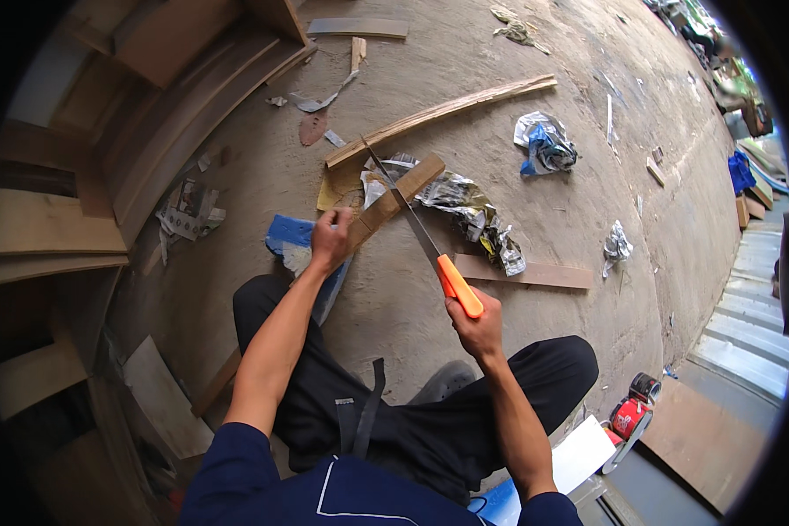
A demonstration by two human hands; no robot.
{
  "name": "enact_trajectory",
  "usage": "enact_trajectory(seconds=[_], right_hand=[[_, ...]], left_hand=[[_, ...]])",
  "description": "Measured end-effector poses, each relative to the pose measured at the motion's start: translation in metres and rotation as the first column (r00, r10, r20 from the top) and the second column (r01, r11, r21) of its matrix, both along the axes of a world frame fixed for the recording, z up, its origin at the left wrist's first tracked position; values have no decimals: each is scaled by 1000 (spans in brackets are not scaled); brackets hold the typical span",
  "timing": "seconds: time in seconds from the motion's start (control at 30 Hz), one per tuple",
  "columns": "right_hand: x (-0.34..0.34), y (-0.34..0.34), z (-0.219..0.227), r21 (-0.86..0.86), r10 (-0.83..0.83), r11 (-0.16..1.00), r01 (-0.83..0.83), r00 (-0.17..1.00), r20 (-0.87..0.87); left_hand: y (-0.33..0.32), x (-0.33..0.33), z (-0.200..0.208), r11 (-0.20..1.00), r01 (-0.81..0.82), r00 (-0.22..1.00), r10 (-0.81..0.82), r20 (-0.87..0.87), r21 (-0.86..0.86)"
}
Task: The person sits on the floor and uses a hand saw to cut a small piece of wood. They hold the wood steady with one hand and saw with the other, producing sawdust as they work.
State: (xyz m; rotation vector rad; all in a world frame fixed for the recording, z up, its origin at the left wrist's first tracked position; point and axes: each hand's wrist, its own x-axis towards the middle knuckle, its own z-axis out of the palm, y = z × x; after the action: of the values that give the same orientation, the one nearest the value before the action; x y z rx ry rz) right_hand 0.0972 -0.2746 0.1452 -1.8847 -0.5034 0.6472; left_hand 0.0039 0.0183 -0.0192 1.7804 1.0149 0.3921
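Observation:
My right hand (476, 326) is closed round the orange handle of a hand saw (423, 235). Its dark, narrow blade points up and to the left and lies across a short wooden block (396, 200) near the block's far end. At the block's near end, my left hand (330, 238) grips it with fingers curled over the wood. Beneath and beside the block are crumpled printed wrappers (465, 203) and a yellowish scrap (340, 188). A blue-and-white piece (289, 232) lies by my left wrist. Whether the teeth have cut into the wood is too small to tell.
A long split wood strip (443, 116) lies beyond the block, and a flat board (535, 272) to its right. Crumpled packaging (545, 143) is scattered over the concrete floor. Wooden cabinets (184, 131) stand at left. Red and black tins (627, 416) sit at lower right.

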Motion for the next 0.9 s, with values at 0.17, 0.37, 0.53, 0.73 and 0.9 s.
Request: enact_trajectory(seconds=[0.17, 0.37, 0.53, 0.73, 0.9], right_hand=[[4, -2, -19, -14, -9, 1000, 9, 1000, 13], [3, -1, -17, 51, -18, 999, 17, 1000, 24], [-7, -16, -6, 111, -52, 993, 49, 998, 27], [-19, -33, 5, 61, -47, 997, 44, 998, 53], [-29, -37, 4, 58, -23, 998, 20, 998, 57]], left_hand=[[-3, 0, 26, 839, 516, 819, -422, -389, 175], [7, -5, 5, 816, 566, 757, -457, -467, 119], [-7, -7, 11, 808, 534, 808, -403, -430, 247], [-42, -9, 23, 852, 377, 888, -220, -404, 364], [-48, -10, 24, 793, 223, 969, -114, -221, 567]])
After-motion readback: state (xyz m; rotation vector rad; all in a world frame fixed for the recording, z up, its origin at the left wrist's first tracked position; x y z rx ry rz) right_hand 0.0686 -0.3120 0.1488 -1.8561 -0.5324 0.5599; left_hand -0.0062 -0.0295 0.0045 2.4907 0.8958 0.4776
